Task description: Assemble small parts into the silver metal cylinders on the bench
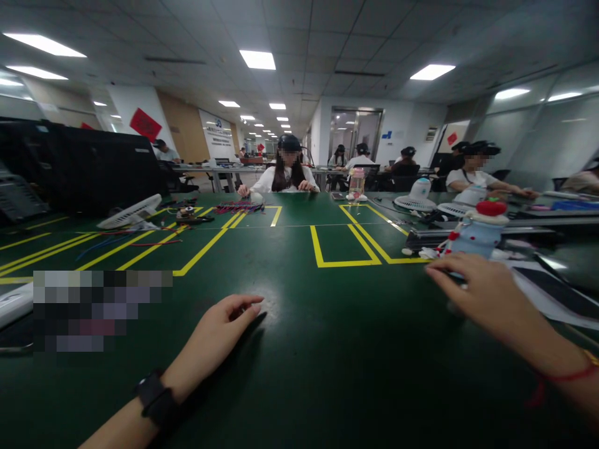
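My left hand (229, 321), with a black watch (156, 399) on its wrist, rests low over the green table (327, 349). Its fingers are loosely bent, a gap shows between thumb and forefinger, and I see nothing in it. My right hand (486, 299), a red cord (571, 377) at its wrist, is at the right side, just in front of a light-blue plush figure (477, 234) with a red top. Its thumb and forefinger curve towards each other. Something dark with a bright glint shows beneath them, too blurred to name.
Yellow tape (349, 264) marks out areas on the table. A white fan (133, 212) and loose wires (238, 207) lie at left; another fan (415, 196) and a pink bottle (356, 184) stand farther back. A person (285, 178) sits opposite. White sheets (547, 290) lie at right.
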Available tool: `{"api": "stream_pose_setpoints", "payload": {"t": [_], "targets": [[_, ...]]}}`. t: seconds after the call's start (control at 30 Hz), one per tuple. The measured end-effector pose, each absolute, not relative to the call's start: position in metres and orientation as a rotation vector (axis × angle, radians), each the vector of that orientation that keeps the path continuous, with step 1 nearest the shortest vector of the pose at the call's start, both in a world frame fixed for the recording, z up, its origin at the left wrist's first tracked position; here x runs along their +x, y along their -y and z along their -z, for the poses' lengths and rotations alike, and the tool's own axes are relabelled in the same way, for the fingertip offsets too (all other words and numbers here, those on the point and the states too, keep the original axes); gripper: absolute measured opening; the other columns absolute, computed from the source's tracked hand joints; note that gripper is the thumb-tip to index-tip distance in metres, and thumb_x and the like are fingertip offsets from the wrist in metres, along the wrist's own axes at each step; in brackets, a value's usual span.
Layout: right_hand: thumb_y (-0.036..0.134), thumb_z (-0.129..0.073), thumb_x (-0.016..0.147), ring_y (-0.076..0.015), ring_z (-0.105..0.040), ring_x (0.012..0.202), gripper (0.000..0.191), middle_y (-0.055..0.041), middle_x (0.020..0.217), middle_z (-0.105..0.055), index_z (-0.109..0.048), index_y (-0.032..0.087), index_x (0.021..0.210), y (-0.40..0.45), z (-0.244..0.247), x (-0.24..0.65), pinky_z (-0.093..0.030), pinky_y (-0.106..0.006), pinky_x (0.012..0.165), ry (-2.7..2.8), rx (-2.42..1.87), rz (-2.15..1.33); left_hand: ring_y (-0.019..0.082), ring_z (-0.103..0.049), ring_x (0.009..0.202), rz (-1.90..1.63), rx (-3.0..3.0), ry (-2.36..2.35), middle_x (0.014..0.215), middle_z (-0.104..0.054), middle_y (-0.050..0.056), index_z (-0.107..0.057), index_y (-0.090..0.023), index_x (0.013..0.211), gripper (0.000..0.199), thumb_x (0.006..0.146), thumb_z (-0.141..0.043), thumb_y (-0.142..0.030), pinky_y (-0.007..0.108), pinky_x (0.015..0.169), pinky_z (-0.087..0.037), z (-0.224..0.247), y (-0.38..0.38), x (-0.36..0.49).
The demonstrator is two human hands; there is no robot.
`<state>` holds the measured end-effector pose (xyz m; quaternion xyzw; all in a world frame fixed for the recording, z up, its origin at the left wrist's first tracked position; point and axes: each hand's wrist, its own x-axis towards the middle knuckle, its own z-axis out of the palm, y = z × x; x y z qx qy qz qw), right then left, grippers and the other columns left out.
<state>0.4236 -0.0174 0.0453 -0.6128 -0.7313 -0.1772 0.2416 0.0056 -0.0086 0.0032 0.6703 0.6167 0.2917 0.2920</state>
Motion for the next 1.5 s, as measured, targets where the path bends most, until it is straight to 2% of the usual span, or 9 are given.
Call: {"api": "stream_pose_setpoints", "payload": {"t": [0.3,0.47,0.57,0.63,0.73,0.9,1.07,1.2,1.5], "targets": [[0.047,-0.046,0.082,-0.022,-0.061,0.078,0.033,-0.0101,0.093,-0.067,-0.069,0.024,0.087,0.027,-0.023,0.497,-0.045,-0.037,0.067,1.822,-2.049,0.196,0.025,-0.06,0.096,-0.795,1.749,-1.636,0.106,-0.065,0.005,-0.057,-0.026,0.118,0.047,0.081,-0.048,-0.053,0.038,0.086,-0.042,0.001,0.007,0.007],[0.042,-0.057,0.076,-0.0265,-0.062,0.093,0.05,-0.0135,0.118,-0.059,-0.055,0.023,0.122,0.028,-0.013,0.504,-0.049,-0.038,0.072,1.719,-1.915,0.055,0.025,-0.061,0.096,-0.801,1.752,-1.631,0.105,-0.066,0.005,-0.059,-0.024,0.116,0.047,0.081,-0.048,-0.053,0.037,0.084,-0.043,0.0,0.009,0.008],[0.047,-0.06,0.073,-0.0261,-0.066,0.078,0.055,-0.0155,0.107,-0.064,-0.056,0.023,0.122,0.029,-0.005,0.506,-0.051,-0.037,0.063,1.751,-1.957,0.02,0.025,-0.061,0.093,-0.8,1.752,-1.624,0.104,-0.066,0.006,-0.058,-0.023,0.117,0.048,0.081,-0.048,-0.053,0.038,0.083,-0.044,0.0,0.008,0.009],[0.048,-0.057,0.075,-0.0257,-0.065,0.076,0.047,-0.0132,0.104,-0.066,-0.06,0.024,0.115,0.029,-0.005,0.492,-0.051,-0.038,0.062,1.817,-1.91,0.093,0.025,-0.062,0.093,-0.794,1.752,-1.616,0.104,-0.067,0.006,-0.059,-0.023,0.117,0.048,0.081,-0.047,-0.053,0.038,0.083,-0.044,0.0,0.008,0.01],[0.043,-0.053,0.079,-0.0251,-0.06,0.096,0.045,-0.0082,0.117,-0.06,-0.055,0.025,0.12,0.028,-0.012,0.438,-0.05,-0.039,0.079,1.926,-1.682,0.104,0.026,-0.062,0.094,-0.787,1.757,-1.614,0.105,-0.067,0.006,-0.06,-0.023,0.116,0.048,0.08,-0.048,-0.053,0.038,0.083,-0.045,-0.002,0.009,0.012],[0.029,-0.049,0.084,-0.0186,-0.052,0.11,0.044,-0.0058,0.123,-0.054,-0.047,0.025,0.128,0.031,-0.022,0.31,-0.042,-0.038,0.097,2.175,-1.179,-0.344,0.027,-0.061,0.096,-0.805,1.774,-1.636,0.106,-0.068,0.006,-0.064,-0.023,0.109,0.045,0.079,-0.05,-0.053,0.038,0.084,-0.044,-0.002,0.009,0.009],[0.02,-0.052,0.081,-0.0153,-0.052,0.106,0.045,-0.005,0.117,-0.055,-0.049,0.025,0.125,0.028,-0.014,0.256,-0.042,-0.034,0.095,2.2,-0.985,-0.579,0.026,-0.061,0.093,-0.75,1.871,-1.676,0.103,-0.067,0.006,-0.063,-0.022,0.11,0.043,0.081,-0.048,-0.051,0.037,0.082,-0.045,0.001,0.008,0.008],[0.025,-0.066,0.071,-0.0169,-0.054,0.102,0.066,-0.0067,0.117,-0.054,-0.037,0.023,0.13,0.022,0.005,0.258,-0.044,-0.037,0.092,1.99,-1.065,-0.719,0.023,-0.06,0.087,-0.835,2.024,-1.593,0.102,-0.065,0.005,-0.061,-0.024,0.112,0.039,0.084,-0.047,-0.047,0.034,0.078,-0.046,-0.014,0.013,0.035],[0.02,-0.065,0.071,-0.0145,-0.057,0.09,0.056,-0.004,0.103,-0.059,-0.039,0.023,0.121,0.022,0.01,0.259,-0.046,-0.033,0.081,1.918,-1.095,-0.787,0.018,-0.056,0.079,-0.94,2.211,-1.343,0.082,-0.059,0.002,-0.07,-0.023,0.08,0.022,0.084,-0.052,-0.035,0.029,0.07,-0.043,-0.035,0.015,0.08]]}}
